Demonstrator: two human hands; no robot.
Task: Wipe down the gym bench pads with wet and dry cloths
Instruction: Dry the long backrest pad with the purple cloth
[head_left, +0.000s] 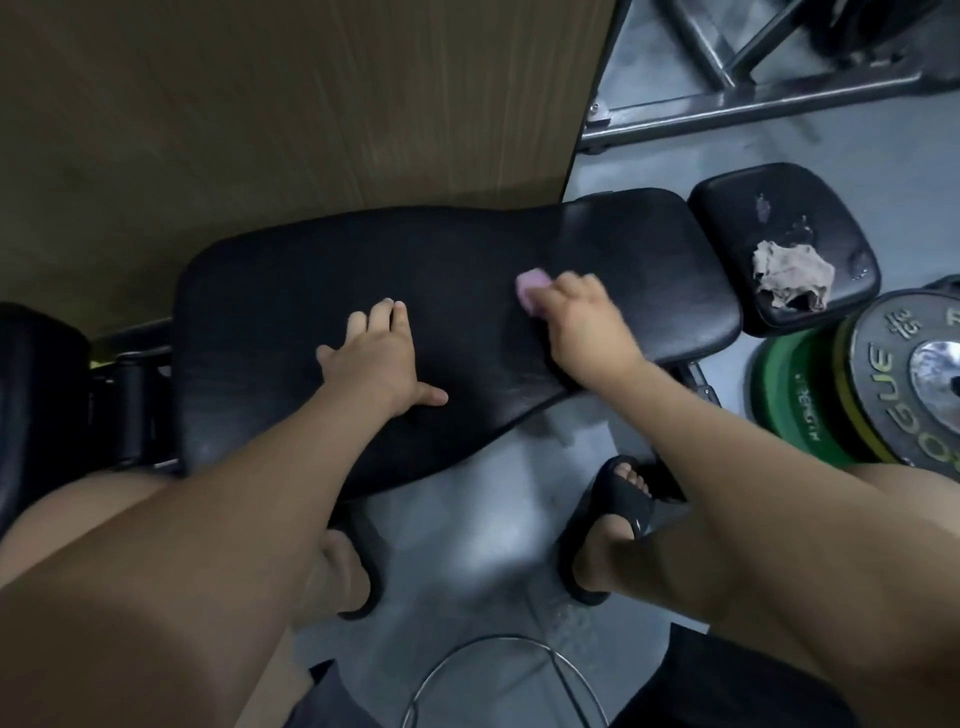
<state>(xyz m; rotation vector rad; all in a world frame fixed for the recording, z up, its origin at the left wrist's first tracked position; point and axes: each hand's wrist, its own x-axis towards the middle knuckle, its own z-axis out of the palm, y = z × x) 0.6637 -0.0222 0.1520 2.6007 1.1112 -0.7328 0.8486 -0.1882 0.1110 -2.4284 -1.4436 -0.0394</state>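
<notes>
On the long black pad (291, 291) in the middle of the view, both hands are at work. This pad lies on its side across the picture, with its long way going from left to right, and its right end sits a little higher in the view than its left end. It is wide at the left and gets thinner toward the right. The left hand (376, 358) lies flat on the pad's surface near the middle, with the fingers straight and spread and the thumb out to the side; it holds nothing. The right hand (582, 322) is further right on the same pad, apart from the left one. Its fingers curl over a small pink cloth (531, 285) and press it down on the surface. The hand looks a bit blurry. Just past the thin right end of the long pad is a small black seat pad (727, 208). A crumpled beige cloth (789, 275) lies on it, close to its right side, and some wet marks (763, 205) shine on the pad next to the cloth. Right beside the seat pad, low on the right, a grey weight plate (893, 364) leans against a green plate (795, 395). Behind the long pad stands a brown wood panel (260, 104). Grey metal bars (753, 98) lie on the floor at the top right. Below the pad, two feet in black slides (618, 499) stand on the grey floor (493, 519).
</notes>
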